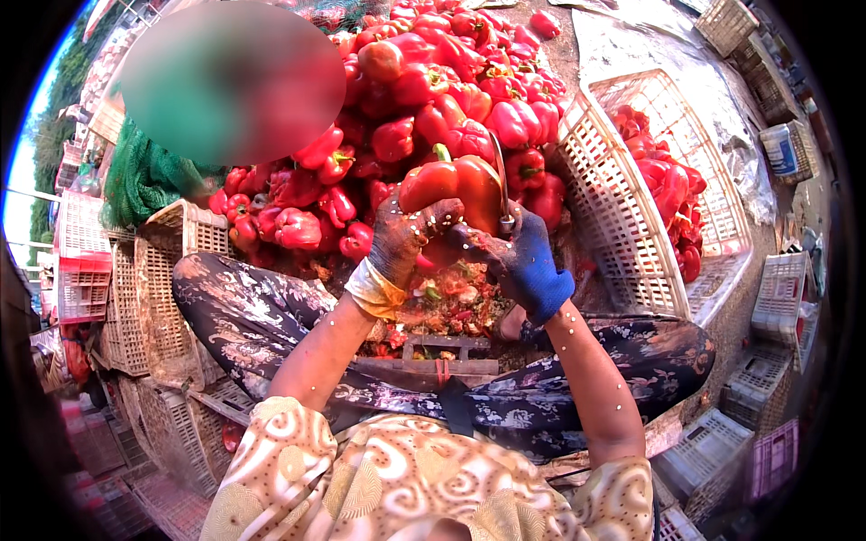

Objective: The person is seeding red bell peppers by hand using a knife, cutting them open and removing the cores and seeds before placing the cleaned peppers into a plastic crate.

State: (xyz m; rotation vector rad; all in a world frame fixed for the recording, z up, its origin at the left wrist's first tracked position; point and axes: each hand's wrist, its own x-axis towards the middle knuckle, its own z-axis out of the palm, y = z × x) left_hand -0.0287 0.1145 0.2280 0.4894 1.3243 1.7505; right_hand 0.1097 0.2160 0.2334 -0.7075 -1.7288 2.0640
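Both my hands are raised in front of my lap, in seed-flecked work gloves. A large red bell pepper (pixel 476 187) with a green stem sits in the closed fingers of my left hand (pixel 403 242), whose glove is dark with a pale cuff. My right hand (pixel 530 272), in a blue glove, is closed around a thin curved metal tool (pixel 499 171). Its bent end rises along the pepper's right side; its handle is mostly hidden in my grip. Whether the tool touches the pepper, I cannot tell.
Beyond my hands lies a big heap of red peppers (pixel 392 140). A tilted cream plastic crate (pixel 622 216) with red pepper pieces (pixel 663 185) stands at right. More crates (pixel 162 302) stack at left beside green netting (pixel 149 171). Pepper scraps (pixel 451 302) cover the ground between my legs.
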